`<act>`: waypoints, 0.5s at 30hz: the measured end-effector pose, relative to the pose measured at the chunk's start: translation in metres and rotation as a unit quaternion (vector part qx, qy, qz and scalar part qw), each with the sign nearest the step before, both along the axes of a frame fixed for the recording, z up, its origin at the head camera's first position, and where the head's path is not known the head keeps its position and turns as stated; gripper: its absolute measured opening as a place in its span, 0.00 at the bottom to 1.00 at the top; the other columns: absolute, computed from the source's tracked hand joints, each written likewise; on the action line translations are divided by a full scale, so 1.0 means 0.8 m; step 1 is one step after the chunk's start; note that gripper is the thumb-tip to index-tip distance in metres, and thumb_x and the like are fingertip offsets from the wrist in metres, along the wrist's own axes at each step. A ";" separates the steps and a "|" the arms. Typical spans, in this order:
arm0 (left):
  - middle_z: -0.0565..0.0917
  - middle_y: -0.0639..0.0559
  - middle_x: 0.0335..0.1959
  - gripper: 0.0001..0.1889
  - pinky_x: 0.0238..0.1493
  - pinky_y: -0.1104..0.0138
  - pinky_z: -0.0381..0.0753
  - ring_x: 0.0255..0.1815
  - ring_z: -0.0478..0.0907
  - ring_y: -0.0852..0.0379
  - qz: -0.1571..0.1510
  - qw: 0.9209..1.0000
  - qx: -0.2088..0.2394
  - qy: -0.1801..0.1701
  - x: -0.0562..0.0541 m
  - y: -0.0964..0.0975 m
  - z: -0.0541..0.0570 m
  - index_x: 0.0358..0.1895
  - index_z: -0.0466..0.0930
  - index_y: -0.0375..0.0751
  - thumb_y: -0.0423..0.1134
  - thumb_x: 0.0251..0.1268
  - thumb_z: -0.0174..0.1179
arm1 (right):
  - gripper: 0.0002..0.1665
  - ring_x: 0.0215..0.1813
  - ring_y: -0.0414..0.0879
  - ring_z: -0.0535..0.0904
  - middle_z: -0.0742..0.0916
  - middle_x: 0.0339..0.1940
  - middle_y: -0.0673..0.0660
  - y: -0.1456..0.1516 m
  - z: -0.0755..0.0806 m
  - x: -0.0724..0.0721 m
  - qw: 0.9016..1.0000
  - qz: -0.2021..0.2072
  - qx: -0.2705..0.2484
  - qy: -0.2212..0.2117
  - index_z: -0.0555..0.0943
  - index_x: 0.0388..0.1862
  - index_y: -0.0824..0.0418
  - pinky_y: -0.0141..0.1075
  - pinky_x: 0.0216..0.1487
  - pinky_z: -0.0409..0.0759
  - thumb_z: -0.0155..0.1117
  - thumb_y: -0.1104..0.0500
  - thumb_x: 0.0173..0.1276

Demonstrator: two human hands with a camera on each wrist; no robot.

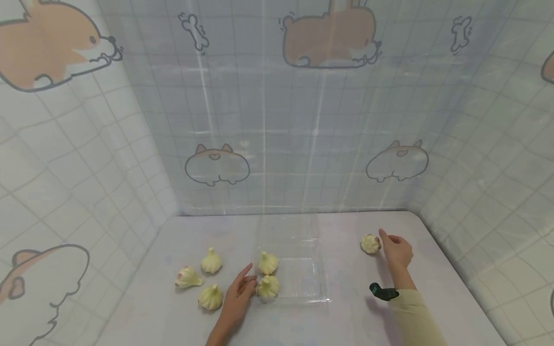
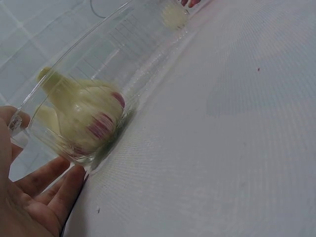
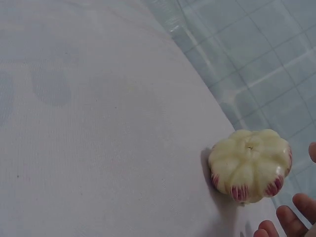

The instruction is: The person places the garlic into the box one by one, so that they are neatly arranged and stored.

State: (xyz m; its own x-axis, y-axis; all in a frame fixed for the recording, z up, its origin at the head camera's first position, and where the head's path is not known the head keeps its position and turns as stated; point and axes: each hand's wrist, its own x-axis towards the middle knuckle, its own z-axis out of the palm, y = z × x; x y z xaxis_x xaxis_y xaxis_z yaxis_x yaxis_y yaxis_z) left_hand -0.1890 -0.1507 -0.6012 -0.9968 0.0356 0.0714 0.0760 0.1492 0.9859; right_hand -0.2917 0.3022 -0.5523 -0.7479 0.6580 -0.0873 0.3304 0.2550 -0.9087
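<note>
Pale yellow sleeve (image 1: 417,319) on my right arm lies nearest the head camera. My right hand (image 1: 397,251) is beside a loose garlic bulb (image 1: 370,244) on the right of the surface (image 1: 346,269), fingers apart, not touching it. To grasp well, I should enclose the bulb at its widest girth with light, even pressure; it may roll. My left hand (image 1: 237,295) rests extended fingers against the left wall of an open clear plastic container (image 1: 299,278). I should steady this without flexing the wall. Inside stand a front bulb (image 1: 269,287) and a rear bulb (image 1: 268,263). Three more bulbs (image 1: 211,263) lie farther left. Right wrist view: purple streaks and a central scar, unclear from the head. Left wrist view: finger contact at the container.
</note>
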 end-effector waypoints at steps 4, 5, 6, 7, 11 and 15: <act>0.77 0.37 0.56 0.28 0.47 0.66 0.81 0.54 0.78 0.46 0.001 1.000 -0.005 -0.001 0.001 0.001 0.001 0.75 0.59 0.46 0.43 0.75 0.53 | 0.48 0.60 0.66 0.68 0.78 0.55 0.69 -0.004 0.001 0.002 1.000 -0.001 -0.014 -0.014 0.76 0.56 0.69 0.57 0.58 0.64 0.57 0.26 0.60; 0.77 0.37 0.57 0.28 0.47 0.66 0.81 0.54 0.78 0.46 0.000 1.000 -0.004 0.000 0.001 0.001 0.001 0.75 0.59 0.46 0.43 0.75 0.53 | 0.49 0.61 0.66 0.67 0.78 0.56 0.69 -0.005 0.001 0.002 1.000 0.000 -0.015 -0.017 0.76 0.56 0.69 0.56 0.59 0.64 0.57 0.26 0.60; 0.76 0.36 0.57 0.28 0.47 0.66 0.81 0.55 0.78 0.46 -0.002 1.000 -0.004 0.001 0.001 0.001 0.001 0.75 0.59 0.46 0.43 0.76 0.52 | 0.50 0.61 0.66 0.67 0.78 0.56 0.69 -0.007 0.002 0.003 1.000 0.001 -0.018 -0.019 0.76 0.57 0.69 0.56 0.59 0.64 0.57 0.26 0.59; 0.76 0.36 0.57 0.28 0.47 0.66 0.81 0.55 0.78 0.45 -0.003 1.000 -0.003 0.001 0.001 0.001 0.001 0.75 0.59 0.46 0.43 0.76 0.52 | 0.50 0.61 0.66 0.67 0.78 0.56 0.70 -0.008 0.002 0.003 1.000 0.002 -0.019 -0.021 0.75 0.57 0.69 0.56 0.58 0.65 0.57 0.26 0.59; 0.76 0.37 0.57 0.28 0.47 0.66 0.81 0.55 0.78 0.47 -0.003 1.000 -0.001 -0.004 0.000 0.000 -0.001 0.75 0.59 0.48 0.44 0.75 0.53 | 0.49 0.55 0.63 0.70 0.80 0.52 0.69 -0.012 0.001 0.005 0.999 0.008 -0.028 -0.027 0.76 0.56 0.69 0.49 0.47 0.71 0.60 0.26 0.58; 0.76 0.35 0.57 0.28 0.47 0.66 0.81 0.55 0.77 0.45 -0.008 1.000 0.005 -0.011 0.000 0.000 0.005 0.75 0.59 0.46 0.41 0.75 0.53 | 0.48 0.42 0.53 0.76 0.83 0.45 0.66 -0.014 -0.004 0.004 0.999 0.003 -0.040 -0.024 0.77 0.54 0.68 0.37 0.33 0.74 0.64 0.28 0.56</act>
State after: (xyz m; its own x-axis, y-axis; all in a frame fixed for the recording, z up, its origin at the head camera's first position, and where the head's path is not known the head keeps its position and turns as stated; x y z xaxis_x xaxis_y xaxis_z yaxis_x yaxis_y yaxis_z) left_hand -0.1889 -0.1509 -0.5971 -0.9975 0.0503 0.0502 0.0567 0.1380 0.9888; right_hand -0.2886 0.2909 -0.5552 -0.7454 0.6434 -0.1742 0.3721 0.1849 -0.9096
